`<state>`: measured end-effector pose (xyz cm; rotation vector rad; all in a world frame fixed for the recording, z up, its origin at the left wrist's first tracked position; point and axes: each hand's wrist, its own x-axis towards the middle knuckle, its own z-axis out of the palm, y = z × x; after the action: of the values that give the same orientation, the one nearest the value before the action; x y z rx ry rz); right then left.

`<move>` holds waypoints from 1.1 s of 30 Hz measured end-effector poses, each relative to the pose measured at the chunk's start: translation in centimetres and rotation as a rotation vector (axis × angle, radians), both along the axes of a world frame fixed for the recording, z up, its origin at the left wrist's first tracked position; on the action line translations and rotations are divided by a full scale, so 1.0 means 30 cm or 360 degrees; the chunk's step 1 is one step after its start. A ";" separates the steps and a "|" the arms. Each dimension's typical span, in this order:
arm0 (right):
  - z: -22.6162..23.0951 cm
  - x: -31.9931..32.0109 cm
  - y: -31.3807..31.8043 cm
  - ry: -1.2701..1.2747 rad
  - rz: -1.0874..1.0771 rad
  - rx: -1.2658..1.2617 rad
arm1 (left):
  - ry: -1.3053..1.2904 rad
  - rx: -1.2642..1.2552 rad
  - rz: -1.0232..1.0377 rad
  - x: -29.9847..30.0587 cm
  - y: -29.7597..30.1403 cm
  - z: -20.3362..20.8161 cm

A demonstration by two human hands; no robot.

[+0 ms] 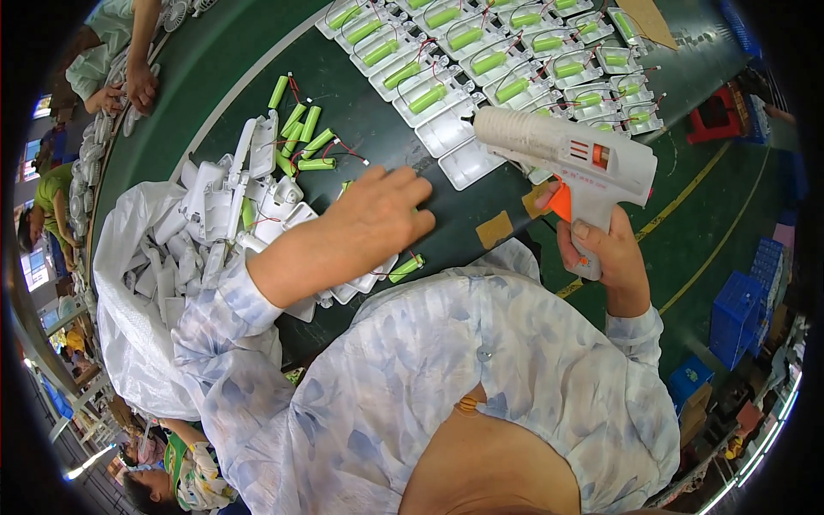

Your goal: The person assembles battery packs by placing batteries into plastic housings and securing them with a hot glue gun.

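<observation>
My right hand (pixel 605 249) is wrapped round the handle of a white hot glue gun (pixel 562 146) with an orange trigger; its thick, whitish front end points left over the table. Above the near middle of the table, my left hand (pixel 382 219) is closed with its fingers curled under. Whatever its fingertips hold, if anything, is hidden. Just beyond it lie loose green battery cells (pixel 316 142) with thin red and black wires. Two white plastic housings (pixel 468 163) without cells lie near the gun's tip. Rows of similar housings, each with a green cell (pixel 427 99), fill the far side.
A translucent plastic bag (pixel 129 249) full of white plastic parts (pixel 176 266) stands at the left. Pieces of brown cardboard (pixel 493 230) lie at the table's near edge. Blue crates (pixel 736 318) and a red stool (pixel 715 116) are on the right. Other people work at the left.
</observation>
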<state>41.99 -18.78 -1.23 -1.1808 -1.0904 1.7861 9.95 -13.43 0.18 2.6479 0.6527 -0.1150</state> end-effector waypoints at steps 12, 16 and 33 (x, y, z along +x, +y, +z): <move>0.033 -0.027 0.033 -0.0126 0.0212 -0.0125 | -0.0212 0.0182 -0.0166 0.021 -0.005 -0.063; 0.037 -0.030 0.038 -0.0172 0.0268 -0.0166 | -0.0262 0.0073 -0.0083 0.021 0.000 -0.076; -0.010 -0.009 0.007 -0.0021 0.0079 -0.0109 | -0.0063 0.0344 -0.0159 0.046 0.043 -0.074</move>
<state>41.71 -18.57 -1.52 -1.2172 -1.0820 1.8694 11.34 -12.16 -2.03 2.8833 0.5473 -0.0207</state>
